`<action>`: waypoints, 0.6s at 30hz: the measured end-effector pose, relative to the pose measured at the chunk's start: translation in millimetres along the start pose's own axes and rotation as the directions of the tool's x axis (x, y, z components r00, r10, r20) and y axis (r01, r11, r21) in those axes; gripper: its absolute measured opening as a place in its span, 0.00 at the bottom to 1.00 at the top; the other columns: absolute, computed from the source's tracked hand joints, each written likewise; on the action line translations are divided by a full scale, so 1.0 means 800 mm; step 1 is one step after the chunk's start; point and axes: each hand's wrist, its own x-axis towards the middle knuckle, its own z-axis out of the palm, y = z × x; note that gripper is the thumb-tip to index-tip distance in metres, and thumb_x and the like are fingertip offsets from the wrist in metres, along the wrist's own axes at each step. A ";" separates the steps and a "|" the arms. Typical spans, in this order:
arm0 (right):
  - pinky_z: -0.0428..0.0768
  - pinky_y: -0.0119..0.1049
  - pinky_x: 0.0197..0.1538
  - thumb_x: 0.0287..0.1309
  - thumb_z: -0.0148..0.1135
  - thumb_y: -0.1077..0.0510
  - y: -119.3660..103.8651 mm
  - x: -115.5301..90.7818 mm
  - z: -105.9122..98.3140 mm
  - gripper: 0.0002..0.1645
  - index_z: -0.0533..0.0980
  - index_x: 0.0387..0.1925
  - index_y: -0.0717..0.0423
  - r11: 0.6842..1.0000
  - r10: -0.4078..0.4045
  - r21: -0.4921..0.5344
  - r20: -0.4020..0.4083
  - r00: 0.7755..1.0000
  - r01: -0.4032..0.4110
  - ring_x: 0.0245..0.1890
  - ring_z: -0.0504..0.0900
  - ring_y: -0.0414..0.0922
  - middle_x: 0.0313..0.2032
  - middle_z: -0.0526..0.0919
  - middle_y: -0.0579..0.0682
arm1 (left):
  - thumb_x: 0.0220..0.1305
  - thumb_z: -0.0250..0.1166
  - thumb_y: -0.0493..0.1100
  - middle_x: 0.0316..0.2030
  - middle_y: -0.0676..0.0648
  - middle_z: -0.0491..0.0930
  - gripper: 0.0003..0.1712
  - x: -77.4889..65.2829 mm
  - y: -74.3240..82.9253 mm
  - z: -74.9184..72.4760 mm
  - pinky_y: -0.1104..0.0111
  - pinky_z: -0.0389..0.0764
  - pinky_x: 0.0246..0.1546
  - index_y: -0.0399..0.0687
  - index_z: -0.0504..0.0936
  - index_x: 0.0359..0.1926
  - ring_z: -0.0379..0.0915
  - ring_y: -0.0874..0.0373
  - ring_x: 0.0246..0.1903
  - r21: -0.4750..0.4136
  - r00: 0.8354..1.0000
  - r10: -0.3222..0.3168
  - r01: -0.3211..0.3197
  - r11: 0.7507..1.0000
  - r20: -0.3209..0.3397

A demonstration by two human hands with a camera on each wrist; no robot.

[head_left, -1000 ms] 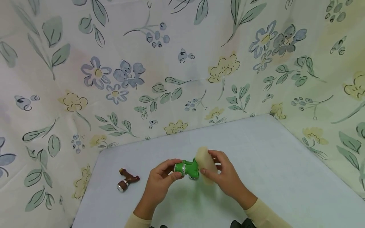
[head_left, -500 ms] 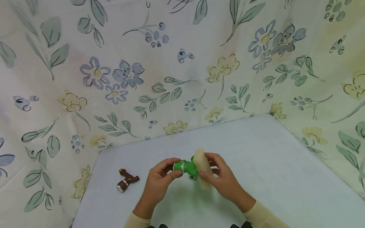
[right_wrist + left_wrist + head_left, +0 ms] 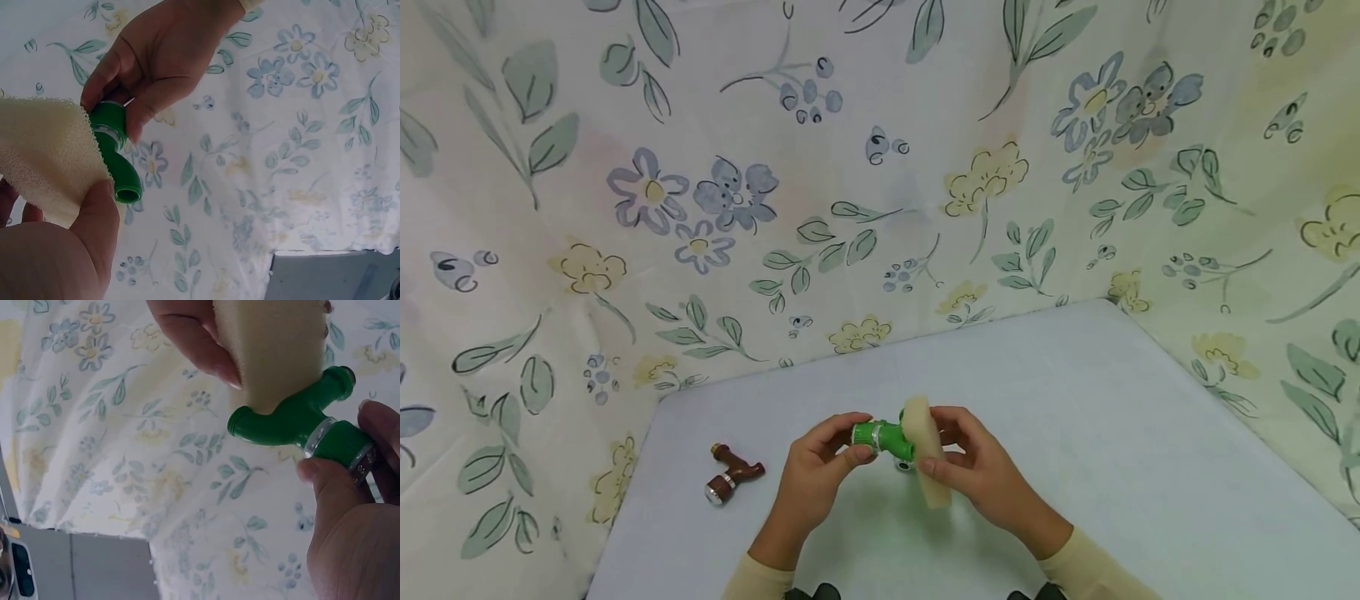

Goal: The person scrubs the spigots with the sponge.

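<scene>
My left hand (image 3: 811,477) pinches a green plastic tap (image 3: 891,439) between thumb and fingers, at its ribbed end beside a silver band. In the left wrist view, the tap (image 3: 281,427) shows two open pipe ends branching from its body. A cream block of sponge (image 3: 927,450) is in my right hand (image 3: 985,471), thumb on the near side and fingers behind. The right wrist view shows the sponge (image 3: 47,153) up against the tap (image 3: 112,147), covering part of it. A second tap, brown with a silver-capped end (image 3: 733,473), lies left of my left hand.
Both hands are above a table with a pale cloth (image 3: 1060,375). A floral curtain (image 3: 820,175) stands behind the table and along its sides. Dark rounded objects (image 3: 827,592) show at the bottom edge of the head view.
The sponge has shifted left and slightly down across the green tap's end, turning more edge-on to the head view. My left hand has moved a little left with the tap.
</scene>
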 end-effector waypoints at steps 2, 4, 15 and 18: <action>0.79 0.45 0.50 0.61 0.65 0.60 -0.002 -0.001 0.000 0.30 0.65 0.62 0.50 0.999 -0.005 0.035 0.021 1.000 0.004 0.51 0.72 0.57 0.54 0.71 0.56 | 0.62 0.62 0.28 0.46 0.38 0.77 0.20 0.001 0.007 0.001 0.56 0.81 0.42 0.33 0.75 0.55 0.76 0.41 0.43 0.037 1.000 -0.013 0.013 0.999 -0.015; 0.79 0.46 0.50 0.61 0.64 0.63 -0.005 -0.002 0.001 0.30 0.65 0.63 0.52 0.998 -0.024 0.066 0.044 0.999 0.021 0.51 0.72 0.58 0.54 0.71 0.58 | 0.62 0.63 0.30 0.46 0.38 0.77 0.19 0.001 0.014 0.002 0.58 0.81 0.42 0.36 0.76 0.55 0.75 0.42 0.43 0.079 0.999 -0.027 0.030 0.996 -0.038; 0.79 0.47 0.49 0.59 0.63 0.68 -0.009 -0.002 0.006 0.32 0.64 0.64 0.54 0.992 -0.091 0.095 0.077 0.993 0.083 0.51 0.71 0.59 0.54 0.71 0.58 | 0.61 0.64 0.31 0.46 0.39 0.77 0.20 0.000 0.001 -0.004 0.58 0.81 0.43 0.40 0.77 0.55 0.75 0.44 0.44 0.076 0.996 -0.053 0.058 0.995 -0.065; 0.79 0.47 0.48 0.59 0.63 0.67 -0.007 -0.001 0.004 0.32 0.64 0.63 0.53 0.994 -0.085 0.079 0.072 0.994 0.079 0.51 0.71 0.59 0.54 0.71 0.57 | 0.61 0.64 0.31 0.47 0.39 0.76 0.20 -0.001 -0.011 -0.006 0.56 0.81 0.43 0.38 0.76 0.56 0.76 0.43 0.43 0.034 0.997 -0.053 0.055 0.998 -0.052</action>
